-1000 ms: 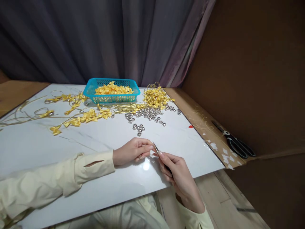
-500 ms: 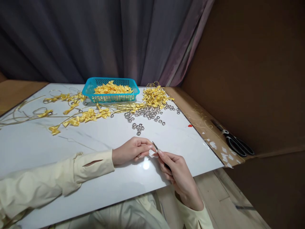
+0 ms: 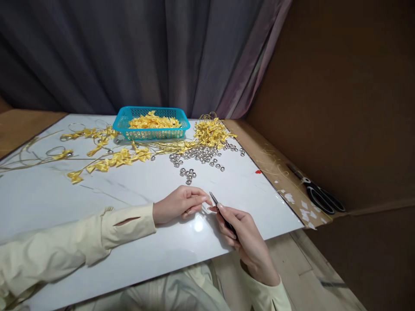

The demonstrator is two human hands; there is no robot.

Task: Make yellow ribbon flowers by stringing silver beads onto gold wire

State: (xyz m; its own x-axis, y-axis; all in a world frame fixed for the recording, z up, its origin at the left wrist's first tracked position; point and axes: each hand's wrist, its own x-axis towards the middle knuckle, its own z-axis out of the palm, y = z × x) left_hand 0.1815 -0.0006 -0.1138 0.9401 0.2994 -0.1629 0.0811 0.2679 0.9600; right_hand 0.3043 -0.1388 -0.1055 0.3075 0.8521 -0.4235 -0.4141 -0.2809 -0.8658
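Dark-handled pliers (image 3: 227,221) with a pointed metal tip are gripped in my right hand (image 3: 242,229), tip up and to the left. Just left of that tip, my left hand (image 3: 183,202) is closed, thumb pressed to the fingers; whatever it pinches is too small to make out. Both hands are over the white tabletop (image 3: 171,242). Several silver beads (image 3: 188,173) lie beyond my left hand, with a larger scatter of silver beads (image 3: 202,153) farther back.
A turquoise basket (image 3: 151,134) holds yellow bows. Beside it is a bunch of yellow bows (image 3: 210,131) on wires. Bow strands (image 3: 121,157) lie at left. Black scissors (image 3: 319,196) and white scraps (image 3: 304,211) rest on the brown right edge, near a red piece (image 3: 258,172).
The pliers' tip has moved slightly right, away from my left fingertips, and more of the pliers shows. My left hand has hardly moved.
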